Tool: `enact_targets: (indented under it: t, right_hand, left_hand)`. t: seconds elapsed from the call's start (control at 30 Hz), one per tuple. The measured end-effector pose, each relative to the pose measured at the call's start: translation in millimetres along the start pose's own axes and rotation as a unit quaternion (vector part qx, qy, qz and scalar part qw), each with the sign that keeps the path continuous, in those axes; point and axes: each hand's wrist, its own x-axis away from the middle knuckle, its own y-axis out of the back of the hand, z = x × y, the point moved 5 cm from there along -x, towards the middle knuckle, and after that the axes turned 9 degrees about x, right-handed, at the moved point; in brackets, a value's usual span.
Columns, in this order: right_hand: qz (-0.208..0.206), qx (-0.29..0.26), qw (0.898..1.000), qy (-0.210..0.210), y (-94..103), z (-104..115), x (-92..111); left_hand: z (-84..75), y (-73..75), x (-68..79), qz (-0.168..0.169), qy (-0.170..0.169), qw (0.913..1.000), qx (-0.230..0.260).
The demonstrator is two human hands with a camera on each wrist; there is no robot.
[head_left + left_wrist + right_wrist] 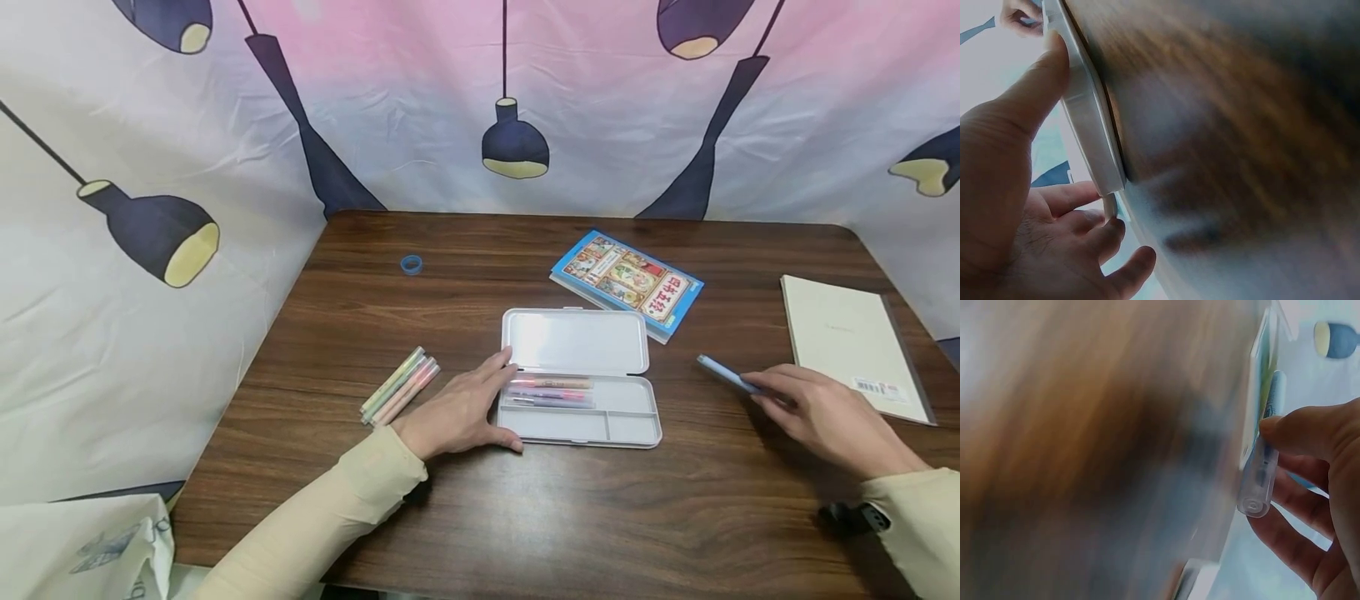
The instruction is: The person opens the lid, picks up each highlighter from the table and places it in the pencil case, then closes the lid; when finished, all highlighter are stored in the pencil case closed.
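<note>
A white pencil case [633,427] lies with its lid laid back, and several pens [551,393] sit in its rear left compartment. My left hand [465,408] holds the case at its left end. In the left wrist view the thumb [1047,75] presses along the front side of the case [1088,106], while the fingers reach round the end. To the right of the case, over the table, my right hand [821,412] pinches a light blue pen [726,372]. Its clear rounded end [1254,503] faces the camera in the right wrist view.
Several markers [401,385] lie side by side left of my left hand. A blue-covered book [630,279] is behind the case, close to its lid. A pale notebook [843,333] lies at the right, and a blue tape ring [411,265] at the back left of the brown table [540,533].
</note>
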Motion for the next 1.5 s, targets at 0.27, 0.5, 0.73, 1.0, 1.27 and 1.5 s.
enact_targets:
  t: [0.27,0.5,0.73,1.0,1.27,1.5]
  right_hand:
    - [-0.071,-0.028,0.995,0.065,7.1,42.9,-30.6]
    - [-0.083,-0.057,0.986,0.135,5.6,80.0,-57.2]
    - [-0.05,-0.081,0.98,0.175,-3.0,112.3,-77.9]
    - [-0.015,-0.1,0.972,0.212,-14.8,144.4,-93.4]
    - [-0.002,-0.111,0.96,0.255,-23.7,172.9,-101.1]
    - [0.009,-0.113,0.959,0.261,-25.4,181.3,-108.0]
  left_hand:
    - [-0.2,0.9,1.1,-0.004,-0.007,1.0,-0.003]
    - [-0.6,1.0,2.3,-0.002,-0.001,1.0,0.0]
    - [-0.3,0.6,2.5,0.0,-0.002,1.0,0.0]
    - [-1.6,1.0,3.5,-0.001,-0.005,1.0,0.002]
    - [-2.5,-1.5,3.4,0.001,-0.01,0.9999,0.005]
    - [-1.7,1.3,4.2,-0.001,-0.007,1.0,0.0]
